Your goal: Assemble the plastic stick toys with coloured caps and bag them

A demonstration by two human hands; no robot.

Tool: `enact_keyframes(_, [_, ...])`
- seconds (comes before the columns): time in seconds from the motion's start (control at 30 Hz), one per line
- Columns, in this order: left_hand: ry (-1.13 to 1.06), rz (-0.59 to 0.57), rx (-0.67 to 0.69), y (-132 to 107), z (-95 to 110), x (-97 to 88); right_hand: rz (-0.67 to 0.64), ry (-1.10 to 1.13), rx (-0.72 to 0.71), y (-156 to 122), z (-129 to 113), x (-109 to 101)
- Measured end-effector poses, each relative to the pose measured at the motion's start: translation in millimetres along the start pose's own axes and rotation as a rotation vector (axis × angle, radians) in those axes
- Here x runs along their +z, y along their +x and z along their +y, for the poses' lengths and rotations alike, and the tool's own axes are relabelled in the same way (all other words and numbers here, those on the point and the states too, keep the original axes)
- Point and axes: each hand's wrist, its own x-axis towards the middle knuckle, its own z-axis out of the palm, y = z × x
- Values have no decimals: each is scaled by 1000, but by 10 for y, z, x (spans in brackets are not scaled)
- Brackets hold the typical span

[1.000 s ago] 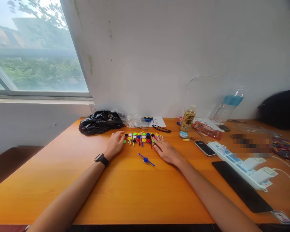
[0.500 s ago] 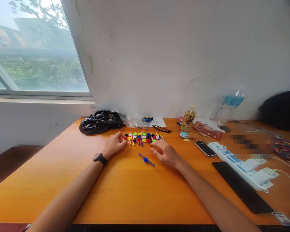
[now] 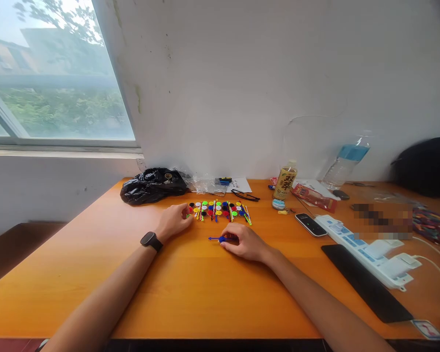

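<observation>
A cluster of small coloured discs and thin sticks (image 3: pixel 217 210) lies on the orange table (image 3: pixel 190 288) in front of me. My left hand (image 3: pixel 174 220), with a black watch on its wrist, rests curled at the cluster's left end, its fingertips touching the outermost pieces. My right hand (image 3: pixel 244 242) lies nearer to me, fingers pinched on a blue stick with a disc on it (image 3: pixel 219 239), which juts out to the left just above the tabletop.
A black plastic bag (image 3: pixel 152 185), clear wrappers and glasses (image 3: pixel 246 196) lie behind the cluster. To the right stand a drink bottle (image 3: pixel 285 183), a water bottle (image 3: pixel 346 161), a phone (image 3: pixel 310 224), a white power strip (image 3: pixel 368 251) and a black pad (image 3: pixel 366 281).
My right hand left the cluster's right end, drew back toward me and closed on the blue stick, turning it level. My left hand curled up and stayed at the cluster's left end.
</observation>
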Motion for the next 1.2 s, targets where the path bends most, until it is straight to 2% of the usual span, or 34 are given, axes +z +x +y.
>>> enact_keyframes(0.1, [-1, 16, -11, 10, -10, 4, 24, -49, 5, -4, 15, -16])
enact_keyframes(0.17, [8, 73, 4, 15, -17, 13, 37, -123, 17, -5, 23, -48])
enact_keyframes(0.27, [12, 152, 132, 21, -24, 50, 52, -253, 38, -5, 38, -118])
enact_keyframes(0.37, [47, 137, 272, 24, -36, 118, 68, -322, 59, -6, 53, -184])
enact_keyframes(0.43, [78, 118, 313, 28, -49, 167, 71, -333, 64, -6, 61, -211])
enact_keyframes(0.67, [73, 104, 330, 49, -103, 238, 76, -316, 60, 1, 64, -204])
enact_keyframes(0.93, [85, 125, 321, 68, -139, 279, 50, -366, 32, -9, 109, -249])
enact_keyframes(1.2, [49, 154, 305, 74, -132, 294, 28, -324, 34, -19, 147, -285])
